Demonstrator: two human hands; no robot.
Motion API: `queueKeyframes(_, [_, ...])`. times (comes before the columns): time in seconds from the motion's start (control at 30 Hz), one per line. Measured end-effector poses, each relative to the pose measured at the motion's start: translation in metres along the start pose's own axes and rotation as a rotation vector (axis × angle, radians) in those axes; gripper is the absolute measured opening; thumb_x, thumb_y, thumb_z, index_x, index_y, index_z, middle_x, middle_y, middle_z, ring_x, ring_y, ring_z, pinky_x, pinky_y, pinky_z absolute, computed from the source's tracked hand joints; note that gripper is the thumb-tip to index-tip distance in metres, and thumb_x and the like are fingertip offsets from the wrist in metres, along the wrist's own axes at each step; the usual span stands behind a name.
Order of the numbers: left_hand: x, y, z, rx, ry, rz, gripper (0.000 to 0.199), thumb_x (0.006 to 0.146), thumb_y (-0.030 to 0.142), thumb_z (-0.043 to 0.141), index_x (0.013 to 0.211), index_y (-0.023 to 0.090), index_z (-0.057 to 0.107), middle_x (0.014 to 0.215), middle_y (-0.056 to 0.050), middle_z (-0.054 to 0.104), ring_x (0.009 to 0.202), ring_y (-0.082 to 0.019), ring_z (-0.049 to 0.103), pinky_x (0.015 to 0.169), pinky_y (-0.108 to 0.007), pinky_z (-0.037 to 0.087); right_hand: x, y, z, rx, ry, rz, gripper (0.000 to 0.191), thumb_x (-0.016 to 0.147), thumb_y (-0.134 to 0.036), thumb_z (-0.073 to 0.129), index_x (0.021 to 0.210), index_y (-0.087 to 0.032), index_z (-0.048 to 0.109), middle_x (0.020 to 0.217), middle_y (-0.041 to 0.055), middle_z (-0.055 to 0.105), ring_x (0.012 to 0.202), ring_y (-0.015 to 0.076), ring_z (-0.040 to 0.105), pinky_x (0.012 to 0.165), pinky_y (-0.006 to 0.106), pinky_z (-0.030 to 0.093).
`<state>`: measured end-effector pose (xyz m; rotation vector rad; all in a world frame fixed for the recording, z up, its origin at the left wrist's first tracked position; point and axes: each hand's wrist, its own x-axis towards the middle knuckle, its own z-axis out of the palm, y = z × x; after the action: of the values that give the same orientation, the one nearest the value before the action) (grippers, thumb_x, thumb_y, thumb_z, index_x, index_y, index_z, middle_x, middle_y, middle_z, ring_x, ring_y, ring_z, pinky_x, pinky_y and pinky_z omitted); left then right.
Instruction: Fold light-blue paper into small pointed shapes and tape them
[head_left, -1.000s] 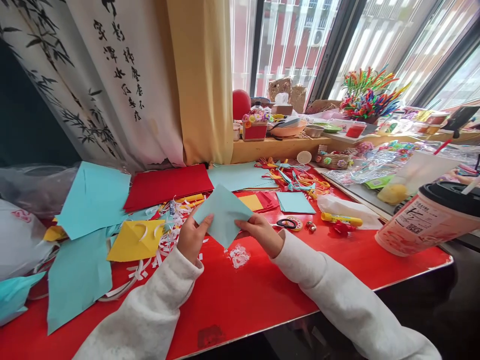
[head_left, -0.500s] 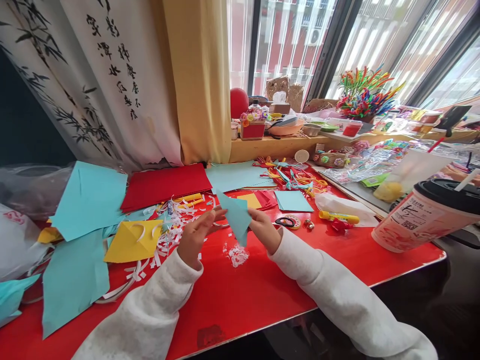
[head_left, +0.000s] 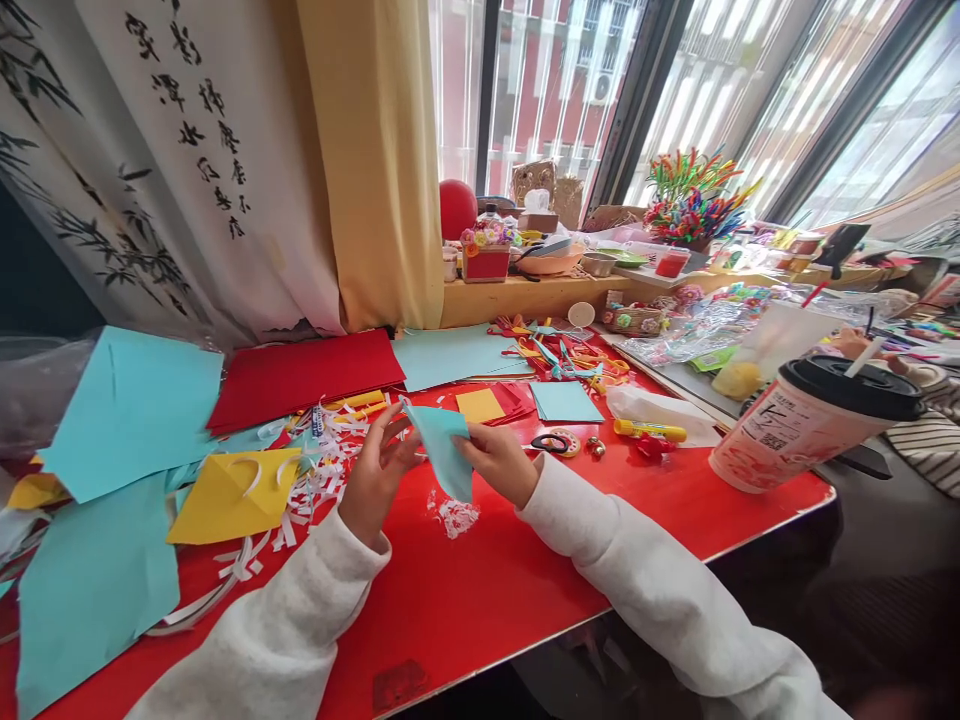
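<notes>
A small light-blue sheet of paper (head_left: pixel 444 455), bent into a curve, is held up above the red table. My right hand (head_left: pixel 504 463) pinches its right edge between thumb and fingers. At the left edge is my left hand (head_left: pixel 377 478), fingers curled but spread, with fingertips at the paper's upper corner. I see no firm grip there. Beneath the paper lies a small heap of white paper scraps (head_left: pixel 457 518). Behind it are a yellow square of paper (head_left: pixel 480 405) and a stack of light-blue squares (head_left: pixel 567 402).
Large blue sheets (head_left: pixel 142 410), a yellow envelope (head_left: pixel 234 497) and white paper strips lie left. Red sheets (head_left: pixel 307 377) are behind. Scissors (head_left: pixel 551 443), a glue stick (head_left: pixel 649 430) and a lidded cup (head_left: pixel 802 430) stand or lie right. Another person's striped sleeve (head_left: pixel 934 430) shows far right.
The blue paper has turned in my hands and now shows a curved face. My left fingers have spread from its edge. The whole view has swung slightly right.
</notes>
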<state>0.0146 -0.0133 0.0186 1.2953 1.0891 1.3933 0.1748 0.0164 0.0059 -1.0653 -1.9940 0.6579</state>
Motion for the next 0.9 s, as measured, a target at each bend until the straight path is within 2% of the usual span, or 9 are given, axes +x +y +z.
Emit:
queueKeyframes(0.07, [-0.001, 0.000, 0.000, 0.036, 0.008, -0.002, 0.049, 0.076, 0.043, 0.044, 0.120, 0.024, 0.037, 0.118, -0.009, 0.046, 0.099, -0.021, 0.051, 0.075, -0.032, 0.048, 0.000, 0.002, 0.001, -0.003, 0.005, -0.004, 0.023, 0.079, -0.028, 0.037, 0.070, -0.014, 0.053, 0.052, -0.0024, 0.038, 0.048, 0.0065, 0.032, 0.046, 0.020, 0.028])
queueKeyframes(0.13, [-0.001, -0.001, 0.000, 0.108, 0.026, 0.031, 0.050, 0.076, 0.043, 0.044, 0.122, 0.026, 0.035, 0.124, -0.008, 0.041, 0.101, -0.021, 0.050, 0.075, -0.031, 0.048, 0.001, 0.003, 0.003, 0.038, 0.004, 0.018, 0.025, 0.079, -0.030, 0.038, 0.066, -0.014, 0.051, 0.051, -0.0026, 0.036, 0.048, 0.0064, 0.031, 0.044, 0.020, 0.028])
queueKeyframes(0.3, [-0.004, -0.007, 0.002, 0.344, -0.049, 0.234, 0.067, 0.075, 0.034, 0.050, 0.131, 0.031, 0.014, 0.137, -0.005, 0.022, 0.115, -0.021, 0.038, 0.085, -0.031, 0.043, 0.003, 0.003, 0.006, 0.398, -0.041, 0.178, 0.033, 0.079, -0.043, 0.037, 0.065, -0.015, 0.047, 0.055, -0.0016, 0.040, 0.050, 0.0071, 0.041, 0.046, 0.020, 0.039])
queueKeyframes(0.4, [-0.007, -0.010, 0.005, 0.451, -0.128, 0.327, 0.067, 0.079, 0.031, 0.045, 0.132, 0.030, 0.005, 0.137, -0.005, 0.025, 0.123, -0.019, 0.027, 0.096, -0.035, 0.032, 0.002, -0.001, 0.007, 0.569, -0.082, 0.233, 0.034, 0.075, -0.048, 0.041, 0.069, -0.015, 0.047, 0.058, -0.0022, 0.042, 0.052, 0.0071, 0.046, 0.049, 0.021, 0.043])
queueKeyframes(0.5, [-0.009, -0.013, 0.007, 0.548, -0.150, 0.347, 0.063, 0.082, 0.030, 0.039, 0.132, 0.027, 0.002, 0.136, -0.005, 0.025, 0.125, -0.018, 0.022, 0.101, -0.037, 0.022, 0.000, -0.006, 0.009, 0.695, -0.122, 0.254, 0.035, 0.074, -0.050, 0.042, 0.071, -0.016, 0.046, 0.060, -0.0022, 0.045, 0.054, 0.0076, 0.050, 0.054, 0.024, 0.046])
queueKeyframes(0.63, [-0.010, -0.019, 0.009, 0.629, -0.153, 0.402, 0.061, 0.084, 0.029, 0.035, 0.133, 0.025, -0.001, 0.137, -0.006, 0.024, 0.125, -0.018, 0.020, 0.102, -0.038, 0.018, -0.003, -0.010, 0.011, 0.789, -0.204, 0.285, 0.041, 0.074, -0.054, 0.039, 0.069, -0.014, 0.047, 0.065, 0.0009, 0.051, 0.057, 0.0099, 0.054, 0.058, 0.028, 0.049])
queueKeyframes(0.7, [-0.011, -0.020, 0.011, 0.656, -0.160, 0.436, 0.060, 0.083, 0.029, 0.036, 0.133, 0.025, 0.001, 0.136, -0.005, 0.025, 0.126, -0.018, 0.018, 0.103, -0.038, 0.017, -0.002, -0.009, 0.012, 0.779, -0.190, 0.289, 0.040, 0.071, -0.053, 0.044, 0.070, -0.014, 0.048, 0.066, 0.0013, 0.053, 0.059, 0.0103, 0.055, 0.060, 0.028, 0.049])
queueKeyframes(0.83, [-0.012, -0.018, 0.012, 0.572, -0.181, 0.373, 0.055, 0.084, 0.030, 0.034, 0.132, 0.027, 0.008, 0.136, -0.004, 0.026, 0.126, -0.016, 0.018, 0.103, -0.036, 0.017, 0.000, -0.001, 0.012, 0.748, -0.093, 0.299, 0.037, 0.068, -0.050, 0.050, 0.070, -0.013, 0.049, 0.062, -0.0007, 0.049, 0.056, 0.0091, 0.052, 0.056, 0.026, 0.048])
queueKeyframes(0.9, [-0.011, -0.016, 0.010, 0.484, -0.119, 0.288, 0.055, 0.082, 0.034, 0.038, 0.131, 0.025, 0.015, 0.136, -0.006, 0.026, 0.123, -0.019, 0.025, 0.100, -0.037, 0.024, 0.001, 0.002, 0.011, 0.713, -0.067, 0.281, 0.035, 0.068, -0.048, 0.051, 0.069, -0.013, 0.049, 0.059, -0.0019, 0.045, 0.054, 0.0079, 0.048, 0.053, 0.025, 0.045])
